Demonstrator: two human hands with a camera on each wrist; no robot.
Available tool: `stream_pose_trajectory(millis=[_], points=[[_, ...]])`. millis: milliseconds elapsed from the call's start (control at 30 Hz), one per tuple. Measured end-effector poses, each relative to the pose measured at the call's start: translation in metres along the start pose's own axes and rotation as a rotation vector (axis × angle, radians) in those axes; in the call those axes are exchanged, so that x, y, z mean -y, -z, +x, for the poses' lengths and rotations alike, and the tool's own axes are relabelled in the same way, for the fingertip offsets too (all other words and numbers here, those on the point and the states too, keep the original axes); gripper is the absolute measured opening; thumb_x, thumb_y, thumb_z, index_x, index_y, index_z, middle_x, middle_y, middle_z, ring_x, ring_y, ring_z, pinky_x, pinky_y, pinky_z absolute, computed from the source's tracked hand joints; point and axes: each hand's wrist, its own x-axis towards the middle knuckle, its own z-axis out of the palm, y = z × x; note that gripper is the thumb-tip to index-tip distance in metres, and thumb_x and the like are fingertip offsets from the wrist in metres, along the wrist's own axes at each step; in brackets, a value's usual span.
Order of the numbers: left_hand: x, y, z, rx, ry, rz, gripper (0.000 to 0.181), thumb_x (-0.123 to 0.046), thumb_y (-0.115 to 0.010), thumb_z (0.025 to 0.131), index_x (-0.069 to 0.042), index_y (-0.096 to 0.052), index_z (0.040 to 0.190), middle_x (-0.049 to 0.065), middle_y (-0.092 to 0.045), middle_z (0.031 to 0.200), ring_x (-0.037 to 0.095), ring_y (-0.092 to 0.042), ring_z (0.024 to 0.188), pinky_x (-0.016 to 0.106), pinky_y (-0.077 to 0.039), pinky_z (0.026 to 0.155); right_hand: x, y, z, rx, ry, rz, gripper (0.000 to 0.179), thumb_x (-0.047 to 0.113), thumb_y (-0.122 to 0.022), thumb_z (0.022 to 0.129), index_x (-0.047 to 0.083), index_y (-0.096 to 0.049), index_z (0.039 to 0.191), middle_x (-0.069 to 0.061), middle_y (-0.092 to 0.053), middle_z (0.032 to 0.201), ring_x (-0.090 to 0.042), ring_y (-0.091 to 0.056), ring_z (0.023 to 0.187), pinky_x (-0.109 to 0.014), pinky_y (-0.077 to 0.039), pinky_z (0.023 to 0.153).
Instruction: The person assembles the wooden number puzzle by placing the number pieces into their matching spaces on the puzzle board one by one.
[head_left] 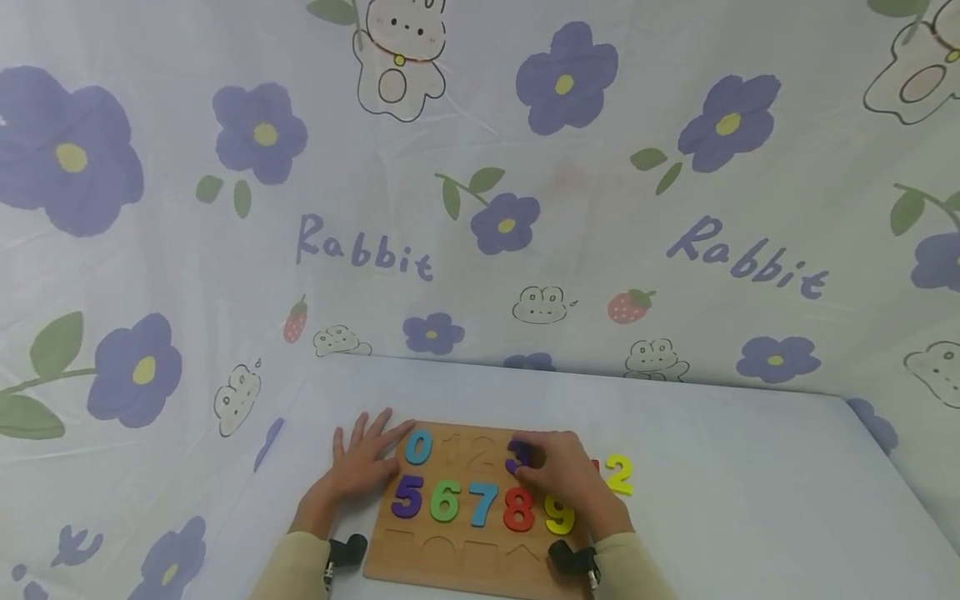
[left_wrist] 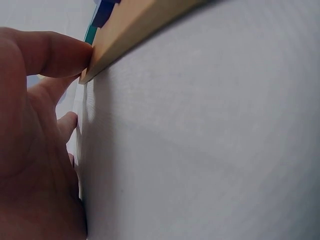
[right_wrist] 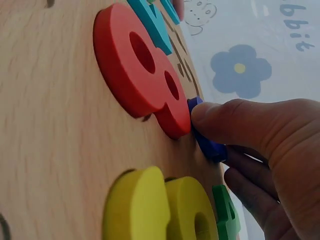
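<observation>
A wooden number puzzle board [head_left: 450, 577] lies on the white table. My right hand [head_left: 558, 467] pinches the dark purple number 3 [head_left: 517, 454] between thumb and fingers over the top row's right part. Low at the board's surface, the 3 [right_wrist: 207, 142] looks blue in the right wrist view, just beyond the red 8 [right_wrist: 120, 60]. With fingers spread, my left hand [head_left: 363, 462] rests at the board's left edge, its thumb and index finger touching it. In the top row sits a blue 0 [head_left: 418, 447]; the 1 and 2 recesses [head_left: 480, 452] show bare wood.
The second row holds a purple 5 [head_left: 407, 497], green 6 [head_left: 445, 501], blue 7 [head_left: 482, 504], the red 8 and a yellow 9 [head_left: 559, 515]. A green 4 [right_wrist: 226, 212] shows past the 9. Right of the board lie a yellow 2 [head_left: 619, 474] and a partly hidden red piece [head_left: 596, 465].
</observation>
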Motion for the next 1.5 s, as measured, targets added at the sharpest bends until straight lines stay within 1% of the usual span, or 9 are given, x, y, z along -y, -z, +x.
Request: stream_pose_trajectory(millis=[167,400,633,767,900,1000,1100,1233,1500], points=[[0.004,-0.002,0.001,-0.024,-0.01,-0.005,0.074,-0.023,-0.059,0.093,-0.032,-0.049,0.166,0.019,-0.022,0.182,0.055,0.003,0.168,0.081,0.019,0.124,0.0,-0.002,0.001,-0.002,0.002,0.001,0.054,0.019,-0.087,0.094,0.02,-0.072,0.146,-0.003,-0.077,0.137,-0.033,-0.069,0.133,-0.058,-0.055,0.115],[0.008,-0.003,0.004,-0.017,0.0,0.006,0.074,-0.023,-0.06,0.095,-0.029,-0.048,0.167,0.018,-0.02,0.183,0.054,0.004,0.168,0.08,0.019,0.124,-0.001,0.0,-0.002,-0.027,0.023,-0.035,0.055,0.023,-0.088,0.093,0.02,-0.072,0.145,-0.004,-0.077,0.139,-0.033,-0.069,0.136,-0.058,-0.054,0.116],[0.009,-0.002,0.003,-0.013,-0.006,-0.006,0.074,-0.023,-0.061,0.094,-0.029,-0.048,0.167,0.019,-0.02,0.183,0.055,0.005,0.168,0.08,0.019,0.124,0.002,0.017,-0.011,-0.059,0.021,0.0,0.057,0.024,-0.091,0.09,0.021,-0.074,0.144,-0.002,-0.075,0.144,-0.033,-0.067,0.141,-0.057,-0.053,0.117],[0.01,-0.004,0.004,-0.013,-0.008,0.002,0.073,-0.024,-0.061,0.095,-0.029,-0.048,0.167,0.018,-0.019,0.183,0.054,0.005,0.168,0.08,0.019,0.124,-0.002,0.03,-0.018,-0.068,0.03,-0.021,0.056,0.027,-0.092,0.09,0.022,-0.075,0.143,-0.001,-0.075,0.144,-0.033,-0.067,0.141,-0.058,-0.054,0.116],[0.011,-0.005,0.005,-0.018,-0.016,-0.004,0.072,-0.024,-0.061,0.096,-0.029,-0.049,0.167,0.018,-0.02,0.183,0.055,0.004,0.168,0.08,0.019,0.124,-0.012,0.044,-0.026,-0.057,0.023,-0.026,0.056,0.029,-0.091,0.09,0.022,-0.075,0.143,0.0,-0.075,0.145,-0.034,-0.067,0.14,-0.058,-0.055,0.115],[0.011,-0.006,0.005,-0.015,-0.015,-0.009,0.073,-0.025,-0.061,0.096,-0.03,-0.048,0.167,0.017,-0.02,0.183,0.054,0.005,0.168,0.08,0.019,0.124,-0.023,0.053,-0.033,-0.051,0.014,-0.039,0.055,0.029,-0.091,0.09,0.023,-0.075,0.143,-0.001,-0.075,0.143,-0.032,-0.072,0.131,-0.057,-0.058,0.111],[0.012,-0.007,0.007,-0.013,-0.014,-0.009,0.073,-0.026,-0.061,0.095,-0.03,-0.048,0.167,0.017,-0.019,0.184,0.053,0.005,0.169,0.08,0.019,0.124,-0.035,0.064,-0.041,-0.055,0.02,-0.07,0.055,0.03,-0.091,0.09,0.023,-0.075,0.142,-0.003,-0.076,0.142,-0.031,-0.073,0.128,-0.056,-0.059,0.11],[0.012,-0.009,0.007,-0.019,-0.017,-0.004,0.072,-0.025,-0.061,0.095,-0.029,-0.049,0.166,0.017,-0.02,0.183,0.054,0.004,0.168,0.08,0.018,0.124,-0.048,0.078,-0.053,-0.06,0.022,-0.104,0.057,0.031,-0.091,0.089,0.02,-0.074,0.143,-0.005,-0.076,0.143,-0.037,-0.069,0.136,-0.062,-0.056,0.111],[0.012,-0.008,0.007,-0.028,-0.019,0.002,0.073,-0.024,-0.061,0.094,-0.029,-0.05,0.166,0.019,-0.021,0.183,0.056,0.003,0.168,0.081,0.017,0.124,-0.078,0.1,-0.073,-0.057,0.008,-0.167,0.058,0.029,-0.092,0.088,0.017,-0.074,0.143,-0.008,-0.076,0.141,-0.041,-0.069,0.135,-0.065,-0.056,0.109]])
